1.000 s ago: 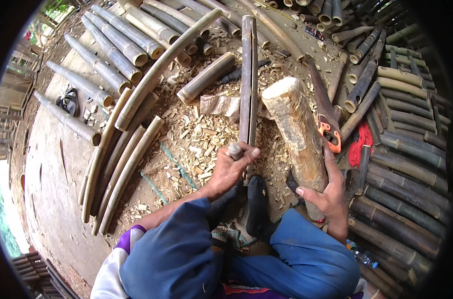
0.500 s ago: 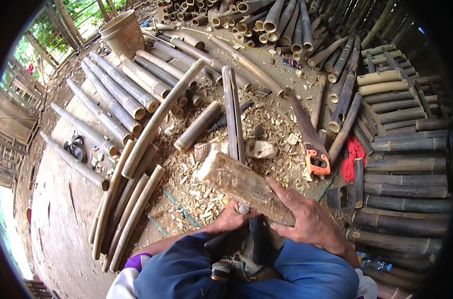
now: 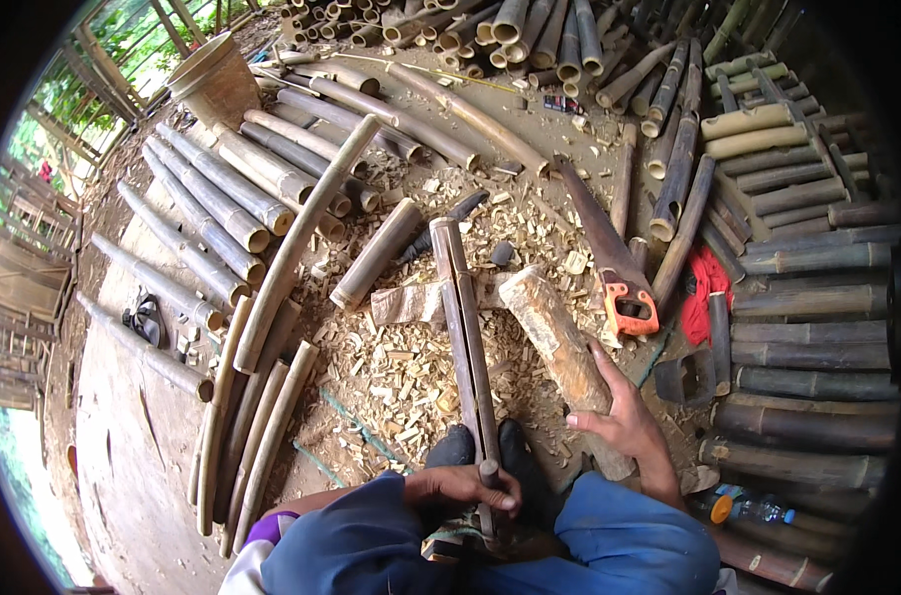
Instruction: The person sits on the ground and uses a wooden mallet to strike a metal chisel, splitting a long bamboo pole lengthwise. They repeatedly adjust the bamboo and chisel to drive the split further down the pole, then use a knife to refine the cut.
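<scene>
I see the left hand [image 3: 460,487] closed on a round-topped handle [image 3: 488,473] beside the split bamboo culm [image 3: 473,342], which a wood block [image 3: 408,303] seemingly props; the right hand [image 3: 626,426] holds a wooden club [image 3: 552,337] low, probably for leverage.

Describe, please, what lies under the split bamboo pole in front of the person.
Under the split bamboo pole, what seems one wooden block shows at both sides, with wood chips around; the block's middle and whatever lies directly beneath the pole are covered.
</scene>
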`<action>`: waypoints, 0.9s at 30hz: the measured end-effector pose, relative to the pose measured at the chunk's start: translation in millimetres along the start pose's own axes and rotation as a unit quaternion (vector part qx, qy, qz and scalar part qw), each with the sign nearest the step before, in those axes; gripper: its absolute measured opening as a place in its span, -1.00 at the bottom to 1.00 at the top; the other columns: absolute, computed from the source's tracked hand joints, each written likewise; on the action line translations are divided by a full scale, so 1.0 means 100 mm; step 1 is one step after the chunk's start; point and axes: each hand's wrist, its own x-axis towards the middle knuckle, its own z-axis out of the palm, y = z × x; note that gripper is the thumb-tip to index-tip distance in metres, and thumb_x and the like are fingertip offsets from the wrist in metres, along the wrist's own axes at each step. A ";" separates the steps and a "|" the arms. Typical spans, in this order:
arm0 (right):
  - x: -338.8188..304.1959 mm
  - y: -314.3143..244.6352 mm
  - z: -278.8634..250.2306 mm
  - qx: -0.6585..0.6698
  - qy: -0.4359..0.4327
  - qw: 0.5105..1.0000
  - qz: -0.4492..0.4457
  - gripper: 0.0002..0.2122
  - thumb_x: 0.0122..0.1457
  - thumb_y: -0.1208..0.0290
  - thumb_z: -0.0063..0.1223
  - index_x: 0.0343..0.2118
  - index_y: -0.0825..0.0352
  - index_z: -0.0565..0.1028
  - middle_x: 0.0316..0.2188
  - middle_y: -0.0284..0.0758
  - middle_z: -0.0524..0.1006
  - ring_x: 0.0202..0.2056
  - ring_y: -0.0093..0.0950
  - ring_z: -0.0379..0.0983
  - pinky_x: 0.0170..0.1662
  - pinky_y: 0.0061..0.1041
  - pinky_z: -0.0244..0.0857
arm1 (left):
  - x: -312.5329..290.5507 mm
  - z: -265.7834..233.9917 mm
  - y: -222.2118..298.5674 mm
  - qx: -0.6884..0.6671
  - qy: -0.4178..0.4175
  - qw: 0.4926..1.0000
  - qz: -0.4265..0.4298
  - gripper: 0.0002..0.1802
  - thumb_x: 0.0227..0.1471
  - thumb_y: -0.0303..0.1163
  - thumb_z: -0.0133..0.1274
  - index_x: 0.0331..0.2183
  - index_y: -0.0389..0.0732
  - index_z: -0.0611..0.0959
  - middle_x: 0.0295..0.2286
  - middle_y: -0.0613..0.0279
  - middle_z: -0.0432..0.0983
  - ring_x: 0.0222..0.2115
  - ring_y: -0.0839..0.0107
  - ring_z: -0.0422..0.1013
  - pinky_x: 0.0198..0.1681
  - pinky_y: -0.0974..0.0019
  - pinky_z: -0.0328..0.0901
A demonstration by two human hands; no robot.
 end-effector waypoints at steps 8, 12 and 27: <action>0.20 0.40 -0.01 0.091 0.045 0.994 0.035 0.02 0.00 0.42 0.37 0.45 0.60 -0.05 0.38 0.03 0.24 0.37 -0.30 0.20 0.41 -0.42 0.02 | -0.55 -1.08 1.55 -0.097 0.523 0.715 0.454 -0.75 0.23 -0.18 0.08 -0.39 -0.14 0.57 -0.64 0.47 0.31 -0.58 0.58 0.29 -0.56 0.41 0.23; 0.26 0.33 -0.02 0.147 0.058 0.986 0.053 0.01 0.00 0.44 0.37 0.44 0.62 -0.04 0.35 -0.04 0.27 0.34 -0.36 0.22 0.40 -0.41 0.04 | -0.78 -1.67 2.09 -0.144 0.530 0.637 0.541 -0.72 0.22 -0.15 0.10 -0.33 -0.18 0.60 -0.64 0.49 0.16 -0.59 0.55 0.17 -0.48 0.35 0.12; 0.46 -0.25 0.03 0.171 0.043 0.982 0.070 0.02 -0.02 0.30 0.41 0.43 0.59 0.04 0.21 -0.14 0.41 0.18 -0.40 0.38 0.30 -0.41 0.20 | -0.44 -1.83 2.22 -0.108 0.509 0.656 0.547 -0.71 0.22 -0.24 0.15 -0.41 -0.28 0.59 -0.65 0.47 0.19 -0.61 0.54 0.20 -0.52 0.38 0.11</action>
